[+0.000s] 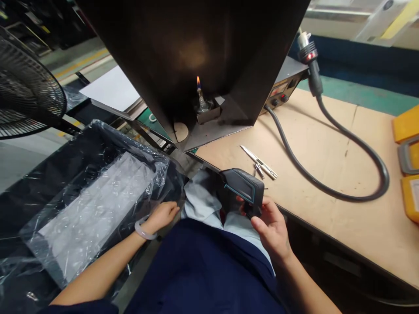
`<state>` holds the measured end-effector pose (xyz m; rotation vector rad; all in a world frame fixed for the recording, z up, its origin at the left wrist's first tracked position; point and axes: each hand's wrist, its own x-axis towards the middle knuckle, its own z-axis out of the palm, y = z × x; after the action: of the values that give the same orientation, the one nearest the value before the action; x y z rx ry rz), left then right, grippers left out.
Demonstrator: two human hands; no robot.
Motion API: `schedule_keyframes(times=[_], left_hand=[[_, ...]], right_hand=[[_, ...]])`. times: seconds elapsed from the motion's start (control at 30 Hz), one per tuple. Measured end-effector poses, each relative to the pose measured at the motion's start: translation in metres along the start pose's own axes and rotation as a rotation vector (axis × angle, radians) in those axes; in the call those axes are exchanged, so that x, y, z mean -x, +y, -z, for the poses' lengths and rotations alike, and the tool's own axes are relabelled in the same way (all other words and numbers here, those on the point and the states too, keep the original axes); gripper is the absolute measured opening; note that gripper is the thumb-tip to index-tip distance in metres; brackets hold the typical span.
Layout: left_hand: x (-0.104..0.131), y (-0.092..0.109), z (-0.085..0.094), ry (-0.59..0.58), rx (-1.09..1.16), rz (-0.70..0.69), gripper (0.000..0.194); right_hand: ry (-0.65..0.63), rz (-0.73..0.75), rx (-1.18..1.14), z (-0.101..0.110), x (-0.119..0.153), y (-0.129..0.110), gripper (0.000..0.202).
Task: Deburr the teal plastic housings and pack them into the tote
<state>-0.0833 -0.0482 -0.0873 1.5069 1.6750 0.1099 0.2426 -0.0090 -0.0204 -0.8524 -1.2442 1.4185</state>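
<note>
My right hand grips a black infrared thermometer with teal trim, its fingers wrapped round the handle. The thermometer is held over my lap, beside the table's near edge. My left hand, with a pale bangle at the wrist, hangs near my left thigh with the fingers curled in and nothing visible in them. Nearest to it is a plastic-lined bin with white sheets inside. A silver craft knife and a small metal piece lie on the table beyond the thermometer.
A lit burner flames inside a dark metal hood. From a control box a thick black cable loops over the tan tabletop. Yellow cases stand at right, a black fan at left, near stacked paper.
</note>
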Motion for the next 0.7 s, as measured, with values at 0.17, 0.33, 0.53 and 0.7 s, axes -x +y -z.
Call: schedule_keyframes(times=[0.17, 0.33, 0.53, 0.7], left_hand=[[-0.001, 0.077, 0.005, 0.027, 0.313, -0.179, 0.036], [0.01, 0.157, -0.025, 0.086, 1.35, -0.355, 0.046], [0.004, 0.169, -0.036, 0.18, 1.62, -0.176, 0.038], [0.006, 0.159, -0.034, 0.294, 1.681, -0.133, 0.037]], right_hand=[[-0.032, -0.016, 0.047, -0.008, 0.002, 0.006, 0.03], [-0.016, 0.005, 0.128, -0.014, 0.007, 0.022, 0.026], [-0.032, 0.006, 0.17, -0.015, 0.018, 0.048, 0.03], [-0.077, -0.031, 0.463, 0.016, 0.043, 0.091, 0.069]])
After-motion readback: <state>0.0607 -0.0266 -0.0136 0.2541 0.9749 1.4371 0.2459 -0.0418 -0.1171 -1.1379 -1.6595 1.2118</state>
